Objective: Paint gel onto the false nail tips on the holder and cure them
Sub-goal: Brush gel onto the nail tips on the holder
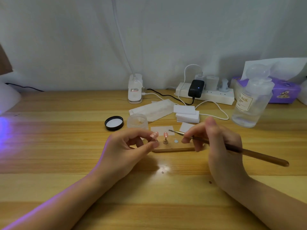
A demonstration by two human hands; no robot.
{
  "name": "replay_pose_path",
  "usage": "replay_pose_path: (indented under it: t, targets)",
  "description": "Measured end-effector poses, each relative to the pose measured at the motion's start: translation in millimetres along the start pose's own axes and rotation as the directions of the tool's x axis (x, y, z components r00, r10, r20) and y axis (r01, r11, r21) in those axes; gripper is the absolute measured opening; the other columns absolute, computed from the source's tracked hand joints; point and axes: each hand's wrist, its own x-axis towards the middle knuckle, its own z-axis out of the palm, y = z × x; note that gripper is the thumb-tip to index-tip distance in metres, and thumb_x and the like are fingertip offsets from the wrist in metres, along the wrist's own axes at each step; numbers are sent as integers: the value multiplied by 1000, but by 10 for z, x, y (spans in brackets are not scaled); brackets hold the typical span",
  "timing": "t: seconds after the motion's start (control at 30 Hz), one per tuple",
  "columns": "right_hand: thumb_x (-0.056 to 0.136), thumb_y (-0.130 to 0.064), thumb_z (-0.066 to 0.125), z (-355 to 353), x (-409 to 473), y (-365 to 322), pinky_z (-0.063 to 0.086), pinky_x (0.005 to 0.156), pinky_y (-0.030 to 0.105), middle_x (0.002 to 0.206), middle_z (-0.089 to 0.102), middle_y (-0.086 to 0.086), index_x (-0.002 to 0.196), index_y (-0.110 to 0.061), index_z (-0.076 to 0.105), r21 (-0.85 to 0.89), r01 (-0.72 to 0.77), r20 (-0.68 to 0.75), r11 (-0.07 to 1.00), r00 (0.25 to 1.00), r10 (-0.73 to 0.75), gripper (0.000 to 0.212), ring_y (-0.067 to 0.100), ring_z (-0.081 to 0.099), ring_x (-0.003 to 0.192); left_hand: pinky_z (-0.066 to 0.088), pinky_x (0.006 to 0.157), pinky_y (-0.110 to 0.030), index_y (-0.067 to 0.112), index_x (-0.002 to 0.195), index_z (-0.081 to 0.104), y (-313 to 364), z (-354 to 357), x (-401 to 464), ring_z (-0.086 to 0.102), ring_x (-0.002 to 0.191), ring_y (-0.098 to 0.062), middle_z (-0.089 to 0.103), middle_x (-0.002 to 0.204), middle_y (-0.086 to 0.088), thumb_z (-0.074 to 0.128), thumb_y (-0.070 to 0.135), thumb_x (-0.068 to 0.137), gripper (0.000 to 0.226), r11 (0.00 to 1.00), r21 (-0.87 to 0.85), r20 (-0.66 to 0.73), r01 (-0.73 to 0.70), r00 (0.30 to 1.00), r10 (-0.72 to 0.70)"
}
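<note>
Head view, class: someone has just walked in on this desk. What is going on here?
A person is doing false nails at a wooden desk. The left hand pinches a stand with a pink nail tip on it, at the left end of the holder. The right hand holds a brush, bristles pointing toward the tips. A second tip stands on the holder. An open jar and its lid sit behind.

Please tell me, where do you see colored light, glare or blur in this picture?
Head view: violet light spills over the table from the left edge; a white glare spot lies on the wood just before the wooden holder; the left hand and right hand look slightly soft; the clear bottle at right is stretched by the wide lens.
</note>
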Motion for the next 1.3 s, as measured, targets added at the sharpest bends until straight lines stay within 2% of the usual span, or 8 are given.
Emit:
replay_pose_path:
  t: [0.2,0.3,0.5,0.63,0.73,0.83,0.97,1.3]
  targets:
    - [93,-27,33,-62,107,51,41,48,17,63,66,5,65,-14,65,25,-60,-135,998,989,62,44,6,51,50,41,48,-9,23,76,69,62,-31,98,53,52,1,70,71,6,72,28,64,14,995,-97,-67,29,997,-35]
    - [93,-30,33,-87,140,79,40,47,16,62,66,3,65,-14,65,36,-96,-187,995,977,101,45,7,50,49,44,51,-12,24,73,70,103,-51,175,57,61,-2,71,81,5,72,35,60,17,994,-105,-51,32,998,-38]
    - [100,-22,32,-130,205,111,39,47,11,59,66,0,66,-11,66,22,-134,-262,991,956,135,49,2,50,49,51,61,-41,22,77,70,207,-23,315,58,73,-13,66,78,9,69,34,65,17,1000,6,58,0,998,-1]
    - [99,-23,33,-148,239,125,38,46,12,58,66,0,65,-12,65,36,-167,-294,985,941,171,49,3,49,49,45,49,-20,25,88,65,240,78,395,58,64,2,65,77,19,70,26,69,20,998,41,102,-42,994,37]
    - [99,-24,34,-150,254,136,37,45,12,56,65,0,64,-10,66,57,-199,-310,978,928,207,49,5,47,48,48,61,-20,30,106,56,207,175,425,62,78,-1,66,81,21,73,23,72,39,993,110,152,-33,988,16]
    - [99,-24,34,-152,263,140,37,45,12,56,65,1,65,-9,66,75,-215,-311,974,923,227,49,6,48,48,45,71,-11,42,110,48,161,279,421,59,87,3,66,81,19,73,22,75,47,983,181,207,-35,978,-3]
    - [99,-25,34,-159,258,145,38,45,13,56,65,1,65,-9,66,85,-231,-300,969,922,246,49,6,48,49,41,71,-4,36,114,49,84,365,402,57,88,5,66,82,14,73,15,76,50,976,219,230,-13,972,-39]
    - [98,-27,35,-169,258,149,40,45,12,58,66,0,64,-15,66,85,-259,-270,962,924,272,48,5,50,51,42,74,-6,34,115,51,15,381,404,58,84,6,65,79,15,72,11,78,49,967,255,267,-6,962,-64]
